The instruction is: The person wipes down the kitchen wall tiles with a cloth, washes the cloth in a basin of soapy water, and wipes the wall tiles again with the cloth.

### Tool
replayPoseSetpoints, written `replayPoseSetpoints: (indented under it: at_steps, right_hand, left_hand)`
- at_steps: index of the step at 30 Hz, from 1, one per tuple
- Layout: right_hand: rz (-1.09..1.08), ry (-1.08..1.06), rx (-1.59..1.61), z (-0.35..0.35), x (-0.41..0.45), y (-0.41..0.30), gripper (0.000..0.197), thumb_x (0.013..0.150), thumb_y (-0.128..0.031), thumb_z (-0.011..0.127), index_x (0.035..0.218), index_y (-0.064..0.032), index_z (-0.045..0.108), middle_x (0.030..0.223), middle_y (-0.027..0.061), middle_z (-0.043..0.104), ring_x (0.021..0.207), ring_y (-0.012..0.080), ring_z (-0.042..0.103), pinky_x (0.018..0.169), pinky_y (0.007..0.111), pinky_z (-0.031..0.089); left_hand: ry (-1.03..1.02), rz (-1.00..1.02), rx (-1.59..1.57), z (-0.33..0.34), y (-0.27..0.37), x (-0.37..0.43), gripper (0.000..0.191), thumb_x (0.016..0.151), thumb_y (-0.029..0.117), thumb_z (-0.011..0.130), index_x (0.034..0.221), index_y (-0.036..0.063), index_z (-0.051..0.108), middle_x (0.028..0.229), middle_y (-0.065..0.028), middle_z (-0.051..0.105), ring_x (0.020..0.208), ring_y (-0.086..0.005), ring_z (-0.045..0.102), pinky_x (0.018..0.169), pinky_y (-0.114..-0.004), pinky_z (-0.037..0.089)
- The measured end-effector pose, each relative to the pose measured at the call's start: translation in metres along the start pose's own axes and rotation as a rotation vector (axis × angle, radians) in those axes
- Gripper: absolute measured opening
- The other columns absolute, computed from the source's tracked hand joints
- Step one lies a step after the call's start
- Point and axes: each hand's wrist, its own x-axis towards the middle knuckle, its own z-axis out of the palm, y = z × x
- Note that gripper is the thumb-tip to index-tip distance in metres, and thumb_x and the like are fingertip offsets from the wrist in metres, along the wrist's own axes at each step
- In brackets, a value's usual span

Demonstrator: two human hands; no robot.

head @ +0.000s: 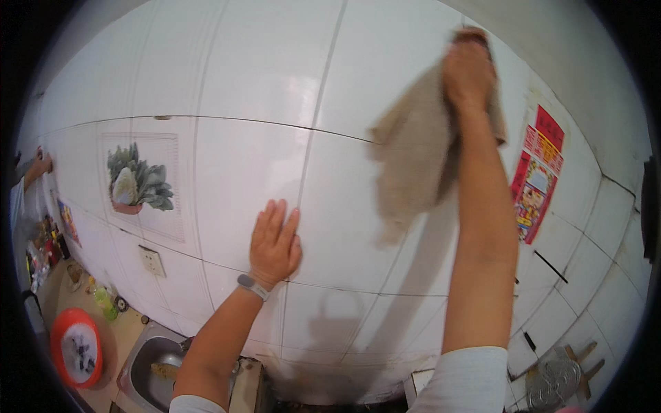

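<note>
My right hand (469, 77) is raised high against the white tiled wall (248, 165), holding a beige cloth (418, 149) that hangs below and to the left of it. The cloth and the hand look blurred. Lower and further left, my left hand (273, 242) lies flat on the tiles with its fingers up and nothing in it. A watch with a light band (253, 286) is on the left wrist.
Low on the left are a steel sink (150, 366), a red basin (59, 335) of suds and a bottle (106, 304). A socket (152, 261) and a red poster (537, 180) are on the wall. Another person's hand (41, 164) touches the wall at far left.
</note>
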Motion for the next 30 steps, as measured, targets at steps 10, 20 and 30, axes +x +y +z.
replayPoseSetpoints:
  at_steps: [10,20,30]
  right_hand:
    - [0.118,-0.057,0.212,-0.009,0.061,-0.1,0.045,0.089,-0.037,0.044,0.105,-0.0001,0.063,0.123,0.0162,0.056,0.117,0.0361,0.048,0.097,0.054,0.036]
    - [-0.374,0.185,0.702,-0.047,-0.034,-0.405,0.047,0.093,-0.034,0.038,0.124,-0.0026,0.055,0.138,0.0135,0.046,0.13,0.0313,0.037,0.11,0.048,0.021]
    - [-0.917,-0.299,1.086,-0.108,-0.278,-0.422,0.048,0.08,-0.028,0.06,0.121,-0.0035,0.055,0.13,0.0084,0.048,0.129,0.0269,0.035,0.111,0.051,0.02]
  left_hand:
    - [0.025,0.036,-0.066,-0.005,0.009,0.006,0.047,0.078,0.009,0.055,0.125,0.0041,0.057,0.136,-0.0199,0.047,0.128,-0.0354,0.042,0.107,-0.044,0.032]
    - [0.037,-0.387,-0.477,-0.093,0.025,-0.089,0.041,0.08,-0.002,0.053,0.121,-0.006,0.052,0.131,-0.0289,0.046,0.124,-0.0424,0.044,0.103,-0.045,0.036]
    - [-0.232,-0.859,-0.327,-0.254,0.086,-0.237,0.044,0.077,-0.008,0.054,0.12,-0.0028,0.055,0.13,-0.0255,0.05,0.121,-0.0397,0.049,0.1,-0.041,0.039]
